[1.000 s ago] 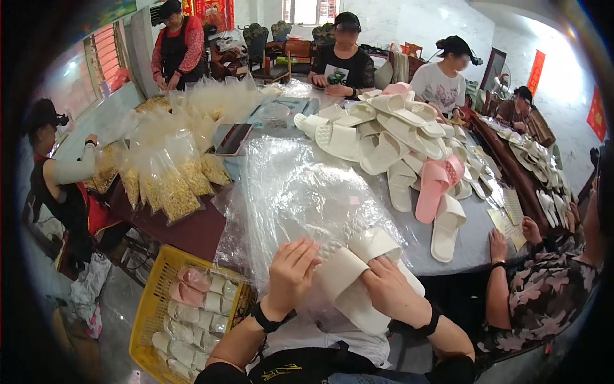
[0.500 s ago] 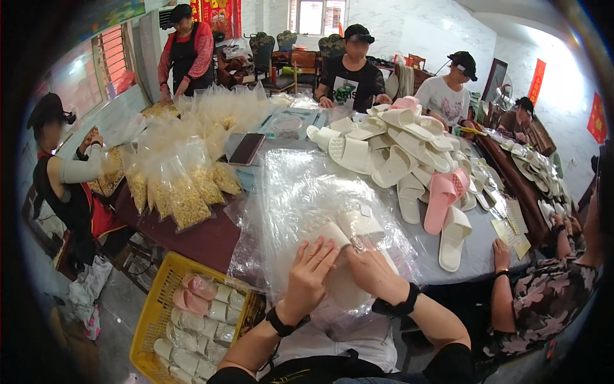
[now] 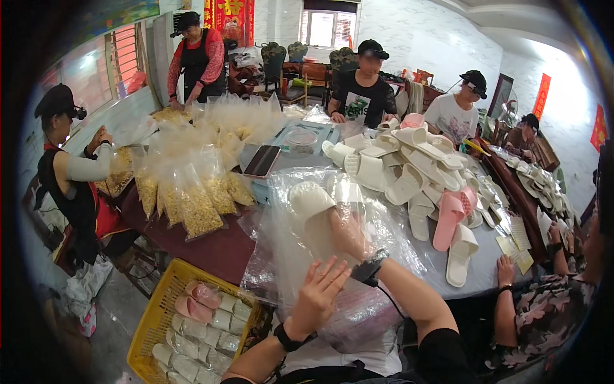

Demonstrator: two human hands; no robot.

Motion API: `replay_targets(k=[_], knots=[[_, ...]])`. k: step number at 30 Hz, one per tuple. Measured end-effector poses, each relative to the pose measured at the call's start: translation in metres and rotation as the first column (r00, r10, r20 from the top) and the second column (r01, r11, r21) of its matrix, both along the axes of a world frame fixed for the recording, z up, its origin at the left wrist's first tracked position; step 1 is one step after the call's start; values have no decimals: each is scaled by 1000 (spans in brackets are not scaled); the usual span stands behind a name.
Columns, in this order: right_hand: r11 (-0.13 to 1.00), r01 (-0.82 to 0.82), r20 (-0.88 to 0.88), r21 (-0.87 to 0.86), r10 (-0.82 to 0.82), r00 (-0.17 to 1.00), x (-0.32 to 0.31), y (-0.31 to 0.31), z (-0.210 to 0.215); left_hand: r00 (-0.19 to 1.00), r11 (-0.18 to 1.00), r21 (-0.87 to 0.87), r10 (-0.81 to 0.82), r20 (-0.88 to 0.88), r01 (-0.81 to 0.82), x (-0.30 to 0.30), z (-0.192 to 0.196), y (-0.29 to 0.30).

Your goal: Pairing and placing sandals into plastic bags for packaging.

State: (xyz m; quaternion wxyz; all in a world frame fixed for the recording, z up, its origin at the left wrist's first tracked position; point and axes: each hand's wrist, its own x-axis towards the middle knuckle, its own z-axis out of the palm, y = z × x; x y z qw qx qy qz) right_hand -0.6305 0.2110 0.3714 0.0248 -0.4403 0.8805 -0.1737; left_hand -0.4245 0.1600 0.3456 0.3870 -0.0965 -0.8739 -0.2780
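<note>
A pair of white slippers lies in a clear plastic bag (image 3: 288,256) in front of me, on a stack of similar film; the left white slipper (image 3: 310,197) shows best. Beside it, the second one is partly veiled by shiny film. My right hand (image 3: 352,235) reaches inside the bag, its fingers closed on the slippers' near part; the film blurs the fingertips. Nearer to me, my left hand (image 3: 318,297) rests flat on the bag's near part, fingers outstretched, holding nothing.
A heap of white slippers (image 3: 409,182) with a pink slipper (image 3: 449,221) stands right. Left are bags of yellow pieces (image 3: 201,205) and a phone (image 3: 262,161). A yellow crate (image 3: 150,333) holds bagged slippers below. Several people work around the table; a co-worker's hand (image 3: 506,271) is at right.
My right hand has moved forward into the bag, and the slippers have shifted away from me. My left hand has come off the slipper, back toward me. The view has tilted slightly.
</note>
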Motion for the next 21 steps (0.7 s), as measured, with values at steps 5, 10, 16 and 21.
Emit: replay_targets(k=[5, 10, 16, 21], knots=[[940, -156, -501, -305, -19, 865, -23, 2, -39, 997, 997, -38, -72, 3, 72, 3, -3, 10], [994, -29, -420, -103, -17, 907, 21, 33, 13, 981, 980, -38, -196, -3, 196, 25, 10, 15], [989, 119, -408, -93, -147, 901, 33, 70, -5, 932, 933, -27, -357, 69, 359, 39, 18, 29], [984, 144, -387, -100, -172, 906, 21, 79, -46, 912, 920, 36, -393, 119, 391, 26, 19, 28]])
